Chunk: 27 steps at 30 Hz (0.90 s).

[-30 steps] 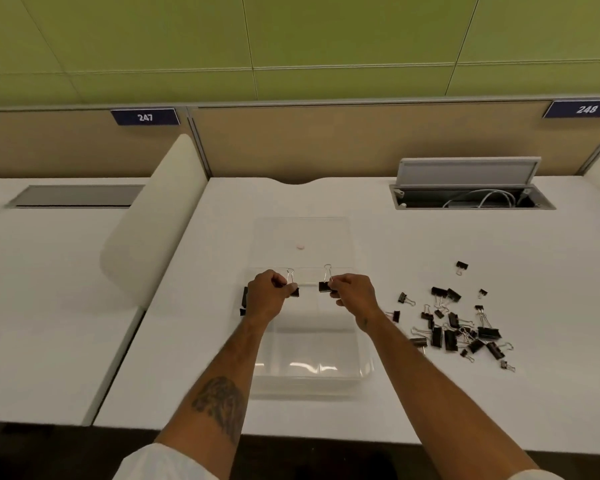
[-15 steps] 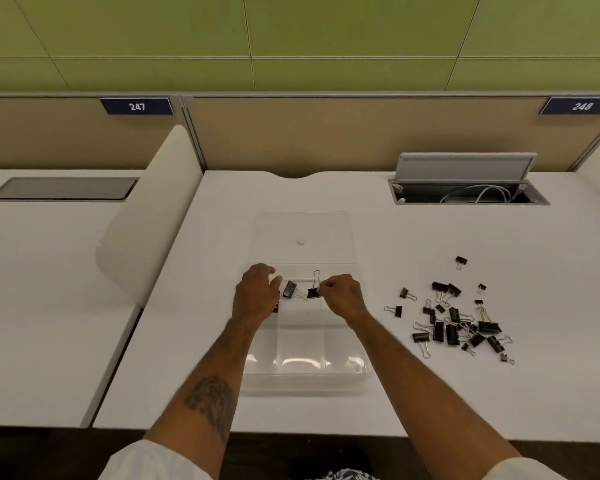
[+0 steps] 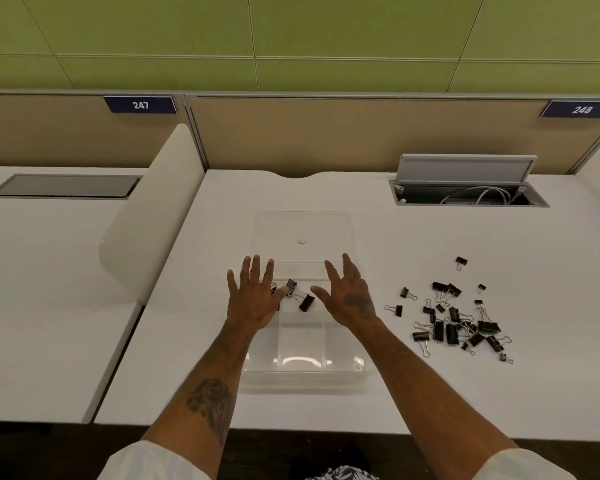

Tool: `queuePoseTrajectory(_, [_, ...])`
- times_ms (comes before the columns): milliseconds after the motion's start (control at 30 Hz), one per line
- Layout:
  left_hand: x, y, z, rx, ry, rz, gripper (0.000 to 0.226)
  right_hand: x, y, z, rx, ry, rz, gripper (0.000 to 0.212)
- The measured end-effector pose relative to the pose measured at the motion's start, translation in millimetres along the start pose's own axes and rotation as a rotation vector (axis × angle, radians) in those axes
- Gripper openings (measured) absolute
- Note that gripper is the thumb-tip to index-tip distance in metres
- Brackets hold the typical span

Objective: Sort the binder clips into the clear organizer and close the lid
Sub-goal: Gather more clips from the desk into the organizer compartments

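Black against clear plastic, two binder clips (image 3: pixel 300 294) show between the hands at the far row of the clear organizer (image 3: pixel 303 355), in or just above its compartments; I cannot tell which. The left hand (image 3: pixel 253 299) and right hand (image 3: pixel 349 296) hover there flat, fingers spread, holding nothing, with the left thumb almost at the closest clip. The lid (image 3: pixel 303 230) lies open beyond the far wall.

Risks, as I judge them: the dividers are only faint lines over a white surface (image 3: pixel 413 403), so a dropped clip could bounce into the wrong compartment or over the wall. The two clips' wire handles look entangled, so lifting one may drag the other. Most of the sorting waits in the heap of binder clips (image 3: pixel 458 327) to the right, where handles interlock and a hasty grab could scatter the small ones. A handle standing above the rim could stop the lid closing.

Room is generous. The heap lies well apart from the organizer, with bare surface between, and well back from the near edge. Behind it the open cable hatch (image 3: pixel 465 199) is a hole a flicked clip could vanish into; the lone clip (image 3: pixel 460 261) lies nearest it. The divider panel (image 3: pixel 153 216) bounds the left.
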<state>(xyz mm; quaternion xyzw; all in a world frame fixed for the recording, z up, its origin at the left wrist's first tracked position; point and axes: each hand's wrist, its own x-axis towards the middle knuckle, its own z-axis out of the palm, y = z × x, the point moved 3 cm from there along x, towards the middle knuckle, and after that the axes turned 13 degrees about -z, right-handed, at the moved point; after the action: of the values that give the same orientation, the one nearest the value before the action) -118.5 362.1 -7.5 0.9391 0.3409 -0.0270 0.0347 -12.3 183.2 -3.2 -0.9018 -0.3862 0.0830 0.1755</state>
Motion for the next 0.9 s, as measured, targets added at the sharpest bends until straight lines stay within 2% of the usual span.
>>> queuePoseTrajectory(100, [-1,2,-1,-0.002,-0.002,0.007,0.086,-8,9,4,-0.115,-0.019,-0.014,0.079])
queuePoseTrajectory(267, [-3,18,1,-0.062,-0.017,0.046,0.077,-26,25,-2,-0.124,0.005,0.048,0.079])
queuePoseTrajectory(567, [-15,98,3,-0.122,-0.055,0.207,0.076,-76,92,-22,-0.165,0.065,0.205,0.090])
queuePoseTrajectory(700, [-20,140,9,-0.140,-0.053,0.259,0.076,-102,133,-34,-0.128,0.055,0.272,0.072])
queuePoseTrajectory(900, [-38,213,20,-0.182,-0.075,0.359,0.087,-138,204,-47,-0.150,0.005,0.341,0.061])
